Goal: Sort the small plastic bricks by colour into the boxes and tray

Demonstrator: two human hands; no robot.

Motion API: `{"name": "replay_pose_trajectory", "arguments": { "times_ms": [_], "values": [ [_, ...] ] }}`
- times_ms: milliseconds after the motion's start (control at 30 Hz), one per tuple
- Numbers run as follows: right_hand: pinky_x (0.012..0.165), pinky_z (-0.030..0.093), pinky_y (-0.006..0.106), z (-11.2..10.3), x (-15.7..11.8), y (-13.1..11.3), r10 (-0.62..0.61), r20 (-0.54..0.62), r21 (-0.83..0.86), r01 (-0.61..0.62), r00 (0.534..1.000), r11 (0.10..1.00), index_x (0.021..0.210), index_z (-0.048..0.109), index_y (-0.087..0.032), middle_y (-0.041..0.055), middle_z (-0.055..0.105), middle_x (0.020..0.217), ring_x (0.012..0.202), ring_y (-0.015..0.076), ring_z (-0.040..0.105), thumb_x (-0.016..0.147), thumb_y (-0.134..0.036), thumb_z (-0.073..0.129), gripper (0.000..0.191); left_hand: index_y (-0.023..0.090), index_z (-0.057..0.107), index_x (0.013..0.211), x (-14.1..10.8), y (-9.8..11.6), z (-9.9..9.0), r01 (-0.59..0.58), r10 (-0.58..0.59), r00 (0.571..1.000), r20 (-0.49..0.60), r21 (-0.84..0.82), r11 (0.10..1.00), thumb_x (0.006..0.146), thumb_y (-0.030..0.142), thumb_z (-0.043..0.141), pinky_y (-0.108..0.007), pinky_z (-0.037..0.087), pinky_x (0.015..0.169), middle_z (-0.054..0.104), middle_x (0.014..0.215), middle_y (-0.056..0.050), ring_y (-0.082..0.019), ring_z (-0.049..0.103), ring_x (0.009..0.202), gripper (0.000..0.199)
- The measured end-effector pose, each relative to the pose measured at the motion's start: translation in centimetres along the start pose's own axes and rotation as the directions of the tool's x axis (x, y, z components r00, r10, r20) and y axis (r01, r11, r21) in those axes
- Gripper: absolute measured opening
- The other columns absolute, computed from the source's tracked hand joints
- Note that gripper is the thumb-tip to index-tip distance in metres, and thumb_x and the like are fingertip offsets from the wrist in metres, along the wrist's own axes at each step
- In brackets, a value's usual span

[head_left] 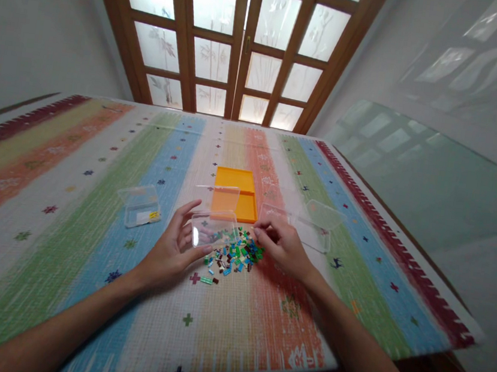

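Note:
My left hand (181, 243) is closed around a clear plastic box (213, 228) with its lid tilted up, held just over the left part of a pile of small building bricks (237, 254). The bricks are green, blue, brown and beige. At the pile's right upper edge is my right hand (281, 242), its thumb and fingertips pinched together. Whatever lies between those fingertips is too small to make out. Behind the clear box stands an orange tray (235, 178) with two sections, partly seen through the raised lid.
An open clear box (136, 216) with yellow pieces in it sits to the left. Other open clear boxes (318, 240) stand to the right of my right hand. A striped, patterned cloth (88, 239) covers the table. Wood-framed glass doors (241, 46) are beyond it.

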State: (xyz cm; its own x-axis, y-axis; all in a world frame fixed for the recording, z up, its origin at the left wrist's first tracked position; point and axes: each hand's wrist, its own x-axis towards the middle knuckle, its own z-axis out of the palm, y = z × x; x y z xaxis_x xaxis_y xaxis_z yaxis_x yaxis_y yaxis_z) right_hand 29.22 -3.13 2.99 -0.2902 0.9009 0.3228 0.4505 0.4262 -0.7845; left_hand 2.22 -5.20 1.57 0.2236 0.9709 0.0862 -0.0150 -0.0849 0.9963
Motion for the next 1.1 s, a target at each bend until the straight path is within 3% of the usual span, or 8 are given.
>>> {"name": "replay_pose_trajectory", "arguments": {
  "times_ms": [200, 333, 500, 733, 967, 1100],
  "values": [
    [0.057, 0.041, 0.025, 1.5, -0.5, -0.1, -0.058, 0.04, -0.001, 0.058, 0.997, 0.998, 0.101, 0.068, -0.019, -0.0018, 0.061, 0.069, 0.058, 0.0119, 0.052, 0.099, -0.035, 0.055, 0.021, 0.034, 0.031, 0.153, -0.5, 0.0, 0.5, 0.0, 0.001, 0.998, 0.061, -0.008, 1.0, 0.084, 0.024, 0.079, -0.049, 0.057, 0.106, 0.05, 0.142, -0.01, -0.026, 0.066, 0.12, 0.085],
    [0.059, 0.04, 0.025, 2.1, -0.6, -0.4, -0.076, 0.11, -0.06, 0.083, 0.991, 0.995, 0.106, 0.067, -0.019, -0.0006, 0.062, 0.072, 0.06, 0.0128, 0.053, 0.1, -0.033, 0.052, 0.021, 0.034, 0.034, 0.152, -0.7, -0.3, 0.6, -0.036, 0.038, 0.994, 0.104, -0.019, 0.999, 0.084, 0.021, 0.078, -0.05, 0.054, 0.11, 0.051, 0.143, -0.01, -0.025, 0.065, 0.121, 0.082],
    [0.055, 0.035, 0.024, 2.5, -0.7, -0.1, 0.011, 0.163, -0.024, -0.007, 0.987, 1.0, 0.104, 0.063, -0.02, -0.0048, 0.054, 0.064, 0.056, 0.0122, 0.048, 0.099, -0.034, 0.053, 0.018, 0.035, 0.036, 0.151, -1.0, -0.5, 0.9, -0.07, 0.074, 0.985, 0.156, -0.034, 0.997, 0.084, 0.02, 0.078, -0.052, 0.054, 0.109, 0.053, 0.144, -0.01, -0.025, 0.066, 0.12, 0.081],
    [0.052, 0.03, 0.023, 2.5, -0.6, -0.3, 0.064, 0.183, 0.07, -0.078, 0.981, 0.995, 0.099, 0.06, -0.021, -0.0101, 0.042, 0.056, 0.049, 0.0106, 0.04, 0.095, -0.034, 0.057, 0.014, 0.035, 0.036, 0.15, -0.9, -0.7, 1.0, -0.1, 0.106, 0.979, 0.174, -0.043, 0.994, 0.084, 0.019, 0.079, -0.055, 0.055, 0.108, 0.052, 0.145, -0.01, -0.026, 0.065, 0.119, 0.081],
    [0.054, 0.031, 0.023, 2.4, -0.7, -0.6, 0.038, 0.21, 0.004, -0.04, 0.977, 0.999, 0.095, 0.062, -0.02, -0.0098, 0.042, 0.056, 0.049, 0.0103, 0.041, 0.093, -0.029, 0.057, 0.01, 0.036, 0.037, 0.149, -0.9, -0.8, 1.0, -0.084, 0.087, 0.98, 0.179, -0.026, 0.996, 0.085, 0.019, 0.078, -0.052, 0.054, 0.109, 0.051, 0.146, -0.009, -0.024, 0.065, 0.119, 0.078],
    [0.053, 0.031, 0.024, 2.5, -0.9, -0.5, -0.013, 0.111, -0.016, 0.015, 0.994, 1.0, 0.096, 0.064, -0.02, -0.0089, 0.043, 0.055, 0.049, 0.0105, 0.039, 0.092, -0.029, 0.057, 0.012, 0.035, 0.037, 0.15, -0.8, -0.9, 0.9, -0.08, 0.083, 0.984, 0.159, -0.027, 0.996, 0.083, 0.019, 0.079, -0.053, 0.054, 0.108, 0.052, 0.144, -0.01, -0.024, 0.066, 0.115, 0.081]
  ]
}}
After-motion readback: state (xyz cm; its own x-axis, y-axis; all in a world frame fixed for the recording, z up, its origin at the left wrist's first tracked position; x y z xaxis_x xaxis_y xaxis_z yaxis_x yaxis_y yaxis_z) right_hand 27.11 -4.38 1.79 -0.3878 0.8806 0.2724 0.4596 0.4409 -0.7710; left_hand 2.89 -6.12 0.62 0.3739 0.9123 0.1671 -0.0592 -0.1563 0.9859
